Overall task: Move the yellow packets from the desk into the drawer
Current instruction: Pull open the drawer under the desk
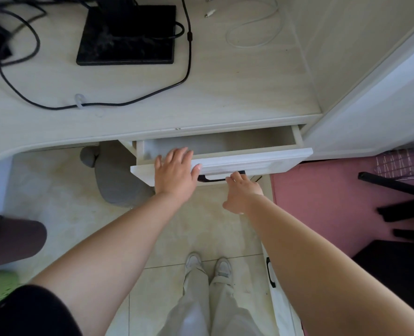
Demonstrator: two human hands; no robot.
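The left hand lies flat, fingers straight, on the near edge of the open drawer, while the right hand grips its handle.

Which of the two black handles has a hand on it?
The upper handle, on the open drawer front: the right hand curls its fingers round it. The lower handle, beside the right forearm, is untouched.

Drawer part open w/ L grip flat on front, R grip hooking black handle.
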